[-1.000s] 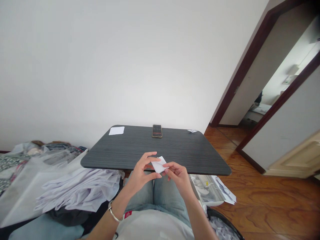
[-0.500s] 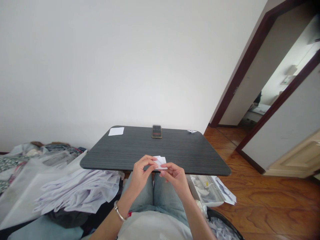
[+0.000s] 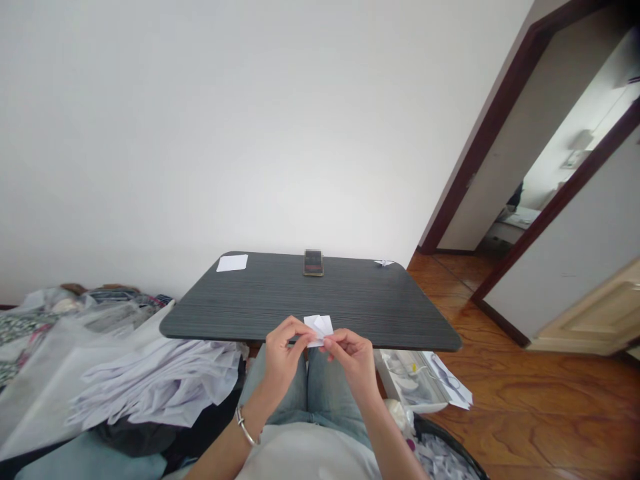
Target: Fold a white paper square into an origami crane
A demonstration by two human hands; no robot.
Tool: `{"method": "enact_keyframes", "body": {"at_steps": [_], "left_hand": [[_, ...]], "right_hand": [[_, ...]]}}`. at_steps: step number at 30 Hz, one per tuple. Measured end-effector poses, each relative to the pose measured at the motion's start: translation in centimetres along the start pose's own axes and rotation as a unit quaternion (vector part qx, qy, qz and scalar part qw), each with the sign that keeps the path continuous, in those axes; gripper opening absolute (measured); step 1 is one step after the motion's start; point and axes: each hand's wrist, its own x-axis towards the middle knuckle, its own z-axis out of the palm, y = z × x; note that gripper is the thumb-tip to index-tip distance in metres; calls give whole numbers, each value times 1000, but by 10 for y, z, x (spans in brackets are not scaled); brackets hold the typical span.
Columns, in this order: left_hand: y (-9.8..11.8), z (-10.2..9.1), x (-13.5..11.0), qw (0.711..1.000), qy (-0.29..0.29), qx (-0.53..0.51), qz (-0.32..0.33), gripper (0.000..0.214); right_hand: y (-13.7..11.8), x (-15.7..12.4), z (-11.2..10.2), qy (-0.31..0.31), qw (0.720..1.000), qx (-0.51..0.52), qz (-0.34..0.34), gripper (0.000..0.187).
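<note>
The left hand point(image 3: 283, 353) and the right hand point(image 3: 353, 355) met just in front of the near edge of the desk point(image 3: 280, 293), and both were closed in a pinch on a small folded piece of white paper point(image 3: 319, 328). The left thumb and forefinger gripped its left side; the right fingertips gripped its lower right corner, touching the left ones. The paper stood up between them, its top showing against the dark desktop — held in the air above the person's lap, not lying on the desk. A silver bangle point(image 3: 244, 427) circled the left wrist.

Farther out, on the desk, a phone point(image 3: 313, 263) stood at the middle of the far edge. A flat white sheet point(image 3: 232, 263) lay at the far left corner, and a small folded paper figure point(image 3: 383, 263) sat at the far right corner — all well apart from the hands.

Beside the desk on the left lay a heap of white cloth and plastic bags point(image 3: 150, 380). On the right, under the near right corner, papers point(image 3: 440, 387) lay on the wooden floor point(image 3: 540, 413).
</note>
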Motion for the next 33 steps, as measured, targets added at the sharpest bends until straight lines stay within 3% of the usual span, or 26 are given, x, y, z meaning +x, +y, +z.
{"method": "enact_keyframes", "body": {"at_steps": [5, 11, 15, 21, 33], "left_hand": [[-7, -3, 1, 999, -21, -42, -20, 1], [-7, -5, 8, 971, -74, -169, -155, 4], [1, -2, 8, 955, -89, -200, -201, 12], [9, 1, 6, 960, -76, -184, -197, 19], [4, 4, 5, 970, -42, -170, -171, 23]], "right_hand": [[-1, -1, 0, 0, 1000, 10, -1, 8], [-1, -1, -1, 1, 1000, 8, 8, 6], [0, -1, -2, 4, 1000, -6, 20, 9], [0, -2, 1, 14, 1000, -9, 21, 13], [-3, 2, -1, -7, 997, 42, 57, 24]]}}
